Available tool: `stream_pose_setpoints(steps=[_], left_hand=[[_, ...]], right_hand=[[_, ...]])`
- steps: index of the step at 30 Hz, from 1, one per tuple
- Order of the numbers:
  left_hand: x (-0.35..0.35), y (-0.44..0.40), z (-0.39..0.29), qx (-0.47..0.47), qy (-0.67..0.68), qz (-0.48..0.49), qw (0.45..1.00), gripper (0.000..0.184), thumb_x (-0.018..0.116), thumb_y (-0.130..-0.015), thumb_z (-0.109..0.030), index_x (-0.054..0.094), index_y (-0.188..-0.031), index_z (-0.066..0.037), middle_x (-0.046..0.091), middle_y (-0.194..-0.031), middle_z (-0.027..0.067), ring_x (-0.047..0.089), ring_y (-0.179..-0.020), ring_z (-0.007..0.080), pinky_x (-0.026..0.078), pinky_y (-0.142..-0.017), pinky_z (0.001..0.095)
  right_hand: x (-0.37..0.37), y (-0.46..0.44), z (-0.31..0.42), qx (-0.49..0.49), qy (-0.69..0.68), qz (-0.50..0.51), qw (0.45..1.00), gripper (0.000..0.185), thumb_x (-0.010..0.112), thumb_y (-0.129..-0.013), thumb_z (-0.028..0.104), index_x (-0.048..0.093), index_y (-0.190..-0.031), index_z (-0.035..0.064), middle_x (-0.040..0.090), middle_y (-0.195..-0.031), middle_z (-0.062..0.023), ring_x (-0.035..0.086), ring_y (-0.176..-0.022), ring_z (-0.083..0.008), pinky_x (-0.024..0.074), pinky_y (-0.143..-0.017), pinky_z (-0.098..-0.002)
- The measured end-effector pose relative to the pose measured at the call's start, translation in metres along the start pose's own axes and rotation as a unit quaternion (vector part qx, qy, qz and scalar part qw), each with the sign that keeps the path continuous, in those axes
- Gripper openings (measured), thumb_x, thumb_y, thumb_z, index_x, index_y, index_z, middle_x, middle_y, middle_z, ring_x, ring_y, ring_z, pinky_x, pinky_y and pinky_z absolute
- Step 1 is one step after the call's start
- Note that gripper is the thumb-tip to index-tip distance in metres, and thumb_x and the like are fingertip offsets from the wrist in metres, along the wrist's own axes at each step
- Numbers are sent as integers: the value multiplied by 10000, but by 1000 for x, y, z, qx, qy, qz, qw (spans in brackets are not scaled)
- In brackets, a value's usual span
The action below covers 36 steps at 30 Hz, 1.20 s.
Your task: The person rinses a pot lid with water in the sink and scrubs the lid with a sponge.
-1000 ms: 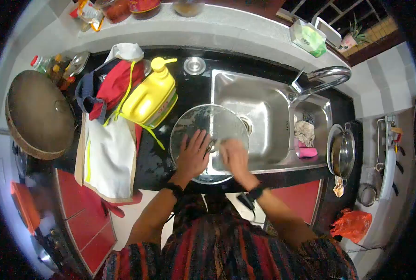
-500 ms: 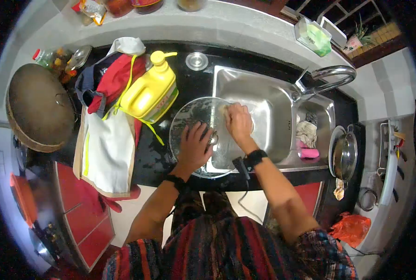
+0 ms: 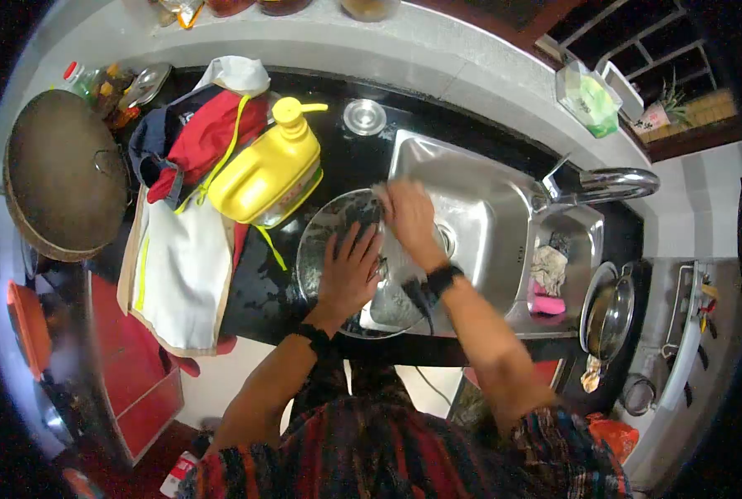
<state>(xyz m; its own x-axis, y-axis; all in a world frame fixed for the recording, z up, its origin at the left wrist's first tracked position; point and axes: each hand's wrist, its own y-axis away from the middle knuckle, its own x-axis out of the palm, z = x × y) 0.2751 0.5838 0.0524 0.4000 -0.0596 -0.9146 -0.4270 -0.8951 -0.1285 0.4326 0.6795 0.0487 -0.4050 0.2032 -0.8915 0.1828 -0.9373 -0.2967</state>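
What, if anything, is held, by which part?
Left hand lies on the glass lid, by its knob; whether it or right hand grips anything is unclear.

Clear, smooth glass in the lid (image 3: 398,294) at near centre; glossy plastic on the yellow jug (image 3: 267,179), matt cloth in the white sheet (image 3: 181,279) at left. Satiny metal in the sink (image 3: 492,229), mirror-bright on the far-right faucet (image 3: 614,185).

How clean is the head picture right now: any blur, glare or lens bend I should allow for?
Head view: the right hand is smeared by blur, while the left hand on the clear lid looks sharper; head view: bright glare on the steel sink; head view: strong fisheye bend, the black counter's edges curving and the picture's corners dark.
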Motion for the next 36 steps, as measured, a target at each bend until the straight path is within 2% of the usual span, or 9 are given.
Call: stream_pose_setpoints(steps=[8,14,16,19,23,27,31,34,36], left_hand=[[3,-3,2,-10,21,10,1000,568,573,-871,-316,459,-1389,-115,404,-1468,68,319,-1388,268,221,-1116,568],[2,-4,5,-6,-3,15,1000,563,557,-879,-309,448,-1398,-120,412,-1461,75,330,-1382,275,219,-1118,567],[1,-2,4,-1,9,24,1000,605,575,-852,-313,433,-1409,-122,398,-1472,86,314,-1397,277,204,-1126,561],[5,-2,5,-2,-12,39,999,633,583,-835,-334,429,-1413,-125,384,-1487,85,300,-1408,272,183,-1134,558],[14,-3,0,22,42,40,998,646,618,-823,-324,434,-1416,-145,360,-1512,75,287,-1418,281,168,-1140,570],[21,-10,-9,62,52,71,994,652,629,-837,-383,436,-1415,-152,350,-1518,62,266,-1427,273,154,-1142,584],[27,-7,-8,66,27,51,996,657,631,-832,-394,445,-1406,-136,357,-1512,61,268,-1424,273,158,-1147,572],[19,-10,-8,58,29,70,995,651,628,-830,-382,452,-1397,-113,362,-1509,61,270,-1423,266,167,-1149,560],[17,-9,-13,48,49,90,994,645,626,-829,-369,457,-1391,-100,365,-1508,63,272,-1422,261,175,-1148,554]], right_hand=[[-45,105,-52,61,-64,-16,996,181,647,-853,178,606,-979,54,610,-893,-136,569,-813,-343,439,-755,-461],[-3,-6,-25,-74,-30,-9,997,114,618,-858,179,679,-892,89,635,-850,-123,594,-787,-326,484,-669,-422],[34,-51,8,-25,53,175,983,118,601,-847,172,706,-878,129,630,-817,-109,601,-779,-324,498,-680,-421],[27,-49,15,-90,54,194,975,119,608,-837,165,631,-864,51,622,-852,-150,595,-807,-356,469,-686,-454],[-31,27,-50,-53,-125,23,990,101,611,-826,142,681,-888,105,611,-852,-123,588,-834,-348,485,-711,-438],[-42,33,-65,6,-73,73,995,101,617,-814,134,677,-893,111,598,-859,-139,569,-850,-351,475,-695,-441],[23,-19,-18,-123,-35,33,991,132,611,-790,138,666,-904,99,590,-843,-119,565,-821,-335,476,-688,-445],[28,-32,-3,-110,24,158,981,140,598,-799,127,680,-912,112,589,-846,-118,566,-823,-329,470,-685,-446],[-5,-7,-14,-99,-8,107,989,129,595,-827,133,679,-920,106,585,-849,-120,562,-817,-332,465,-686,-451]])
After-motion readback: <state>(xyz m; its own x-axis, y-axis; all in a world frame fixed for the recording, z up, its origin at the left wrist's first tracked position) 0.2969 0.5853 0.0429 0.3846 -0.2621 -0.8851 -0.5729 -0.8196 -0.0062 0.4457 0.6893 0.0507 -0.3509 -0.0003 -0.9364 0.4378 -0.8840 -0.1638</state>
